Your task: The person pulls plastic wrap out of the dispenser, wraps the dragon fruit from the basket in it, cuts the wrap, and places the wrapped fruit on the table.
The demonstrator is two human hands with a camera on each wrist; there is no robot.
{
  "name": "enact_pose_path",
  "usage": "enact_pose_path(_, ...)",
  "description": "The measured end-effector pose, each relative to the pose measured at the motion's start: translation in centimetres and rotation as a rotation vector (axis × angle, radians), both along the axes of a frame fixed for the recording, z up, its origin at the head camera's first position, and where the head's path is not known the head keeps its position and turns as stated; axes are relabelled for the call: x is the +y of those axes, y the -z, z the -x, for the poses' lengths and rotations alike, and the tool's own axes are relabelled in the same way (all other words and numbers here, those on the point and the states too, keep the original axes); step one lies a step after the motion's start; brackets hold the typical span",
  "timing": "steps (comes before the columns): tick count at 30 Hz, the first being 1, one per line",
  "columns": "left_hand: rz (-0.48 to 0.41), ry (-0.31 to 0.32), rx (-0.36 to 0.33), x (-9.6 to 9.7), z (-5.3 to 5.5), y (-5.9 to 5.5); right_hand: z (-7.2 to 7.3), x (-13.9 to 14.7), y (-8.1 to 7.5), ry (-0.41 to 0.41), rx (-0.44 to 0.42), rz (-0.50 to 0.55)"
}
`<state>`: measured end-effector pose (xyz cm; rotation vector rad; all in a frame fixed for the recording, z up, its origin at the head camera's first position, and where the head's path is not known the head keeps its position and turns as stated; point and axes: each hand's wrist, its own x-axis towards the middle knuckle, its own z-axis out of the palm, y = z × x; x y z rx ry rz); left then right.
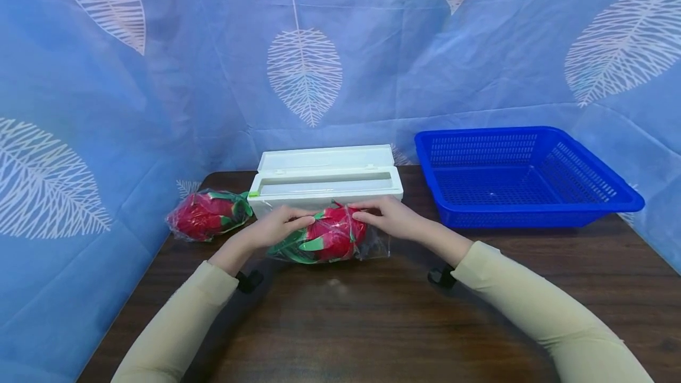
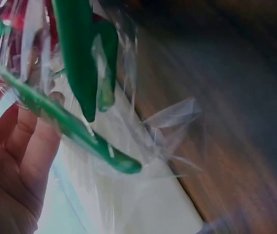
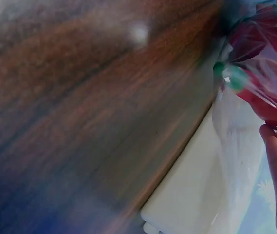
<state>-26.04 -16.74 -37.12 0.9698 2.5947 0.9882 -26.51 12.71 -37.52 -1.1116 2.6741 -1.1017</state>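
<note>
A red dragon fruit point(image 1: 332, 235) with green scales, wrapped in clear plastic film, is held between the two hands in front of a long white box point(image 1: 324, 197). My left hand point(image 1: 279, 226) grips its left side, near the long green tips point(image 2: 75, 58). On the opposite side, my right hand point(image 1: 391, 217) holds the red end, with its fingers against the film in the right wrist view. Loose clear film point(image 1: 375, 247) sticks out at the right of the fruit. The white box has its lid point(image 1: 326, 158) raised and a long recess in its top.
Another film-wrapped dragon fruit point(image 1: 204, 214) lies at the table's left edge. A blue plastic basket point(image 1: 537, 217) stands at the back right. Behind the dark wooden table point(image 1: 340, 330) hangs a blue curtain point(image 1: 223, 64) with white leaf prints.
</note>
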Motion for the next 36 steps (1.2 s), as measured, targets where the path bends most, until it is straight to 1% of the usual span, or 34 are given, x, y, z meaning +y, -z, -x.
enact_pose_path(5, -0.009, 0.029, -0.050, 0.2, 1.1, -0.3, 0.8, -0.4, 0.0, 0.018, -0.001, -0.033)
enact_pose_path(7, 0.004, 0.039, -0.072, 0.2, 1.4, -0.5, 1.0, -0.5, 0.0, 0.015, 0.003, -0.044)
enact_pose_path(12, 0.039, 0.029, -0.085, 0.2, 2.0, -0.9, 1.4, -0.6, 0.0, 0.012, 0.026, -0.059)
enact_pose_path(15, 0.055, 0.014, -0.096, 0.3, 2.3, -0.8, 1.5, -0.6, 0.2, 0.002, 0.052, -0.065)
enact_pose_path(18, 0.052, -0.006, -0.104, 0.4, 2.8, -0.4, 1.8, -0.8, 0.5, 0.014, 0.060, -0.088)
enact_pose_path(22, 0.053, -0.018, -0.129, 0.7, 3.2, 0.0, 2.2, -1.2, 0.8, 0.037, 0.039, -0.131)
enact_pose_path(26, 0.050, -0.020, -0.145, 0.9, 3.2, 0.0, 2.3, -1.1, 0.7, 0.033, 0.020, -0.144)
enact_pose_path(28, 0.050, -0.039, -0.130, 0.9, 3.2, -0.1, 2.4, -1.0, 0.6, 0.038, 0.004, -0.145)
enact_pose_path(30, 0.046, -0.075, -0.103, 1.0, 3.1, -0.2, 2.6, -0.9, 0.5, 0.045, -0.011, -0.147)
enact_pose_path(33, 0.060, -0.145, -0.019, 0.9, 2.8, -0.4, 2.8, -0.8, 0.3, 0.050, -0.008, -0.156)
enact_pose_path(35, 0.038, -0.204, 0.009, 0.7, 2.4, -0.6, 2.8, -0.7, 0.3, 0.049, 0.005, -0.159)
enact_pose_path(36, 0.032, -0.225, 0.039, 0.6, 2.2, -0.7, 2.8, -0.7, 0.2, 0.053, 0.005, -0.158)
